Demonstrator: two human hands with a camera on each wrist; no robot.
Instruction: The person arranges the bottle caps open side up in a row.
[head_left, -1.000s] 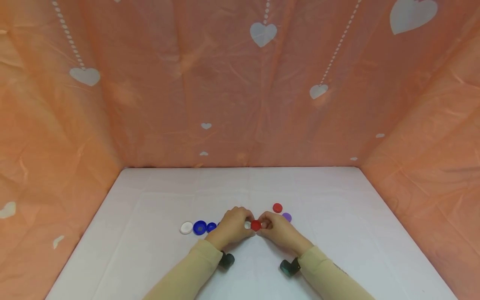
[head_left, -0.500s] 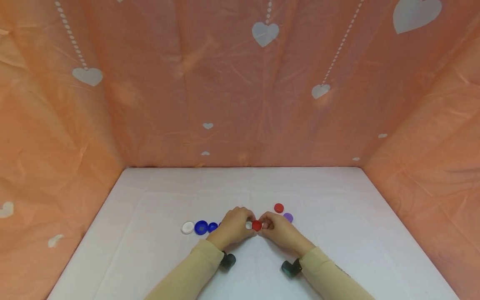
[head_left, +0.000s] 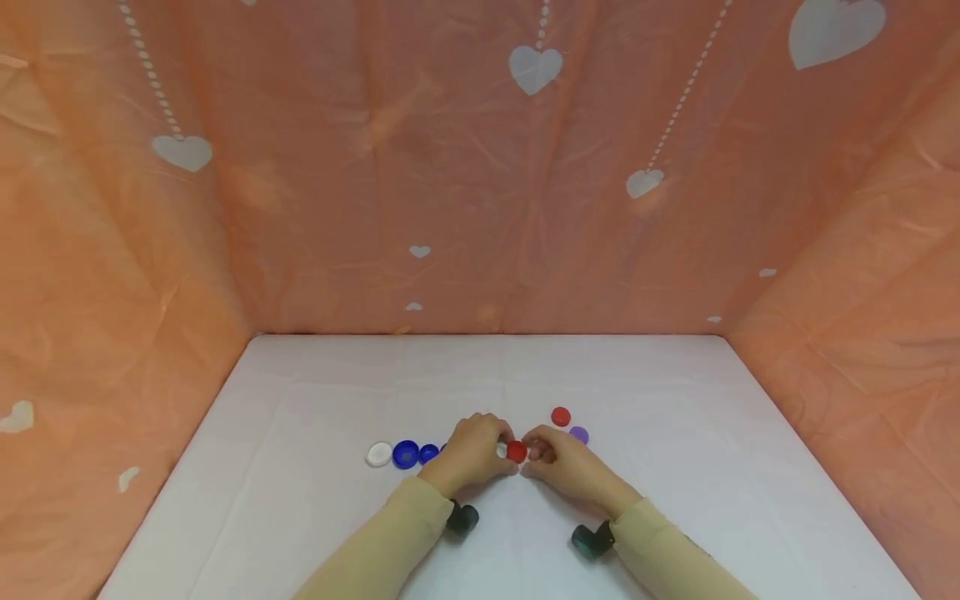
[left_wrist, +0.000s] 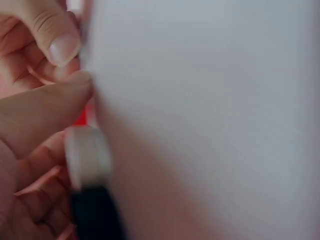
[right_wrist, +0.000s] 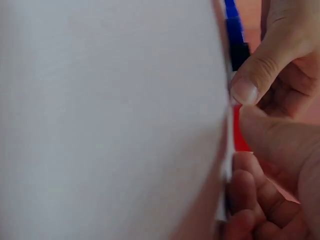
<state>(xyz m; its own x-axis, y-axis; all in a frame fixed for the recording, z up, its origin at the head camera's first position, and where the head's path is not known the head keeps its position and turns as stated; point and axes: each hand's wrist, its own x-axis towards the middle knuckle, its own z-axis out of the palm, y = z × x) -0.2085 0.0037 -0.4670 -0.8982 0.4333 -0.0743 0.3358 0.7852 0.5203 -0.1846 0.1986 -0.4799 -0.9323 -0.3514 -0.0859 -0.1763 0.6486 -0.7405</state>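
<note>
My left hand [head_left: 472,450] arches over a row of caps, its thumb and forefinger tips at the near and far sides of a red bottle cap [head_left: 516,452]. A white cap [head_left: 502,450] lies just left of that red one, under the same hand. My right hand [head_left: 566,467] is at the right, thumb and forefinger spread apart beside the red cap. The right wrist view shows the red cap [right_wrist: 242,135] between the two thumbs and the right fingers. In the left wrist view, a blurred white cap [left_wrist: 87,155] stands near a dark piece.
Left of the hands, a white cap [head_left: 378,454], a large blue cap [head_left: 406,454] and a smaller blue cap [head_left: 428,453] continue the row. Behind the right hand lie another red cap [head_left: 561,417] and a purple cap [head_left: 579,435]. Orange cloth [head_left: 480,208] walls the white table [head_left: 300,517].
My right hand has drawn back slightly to the right, and a gap has opened beside the red cap. My left hand stays around it. The camera view shifts a little.
</note>
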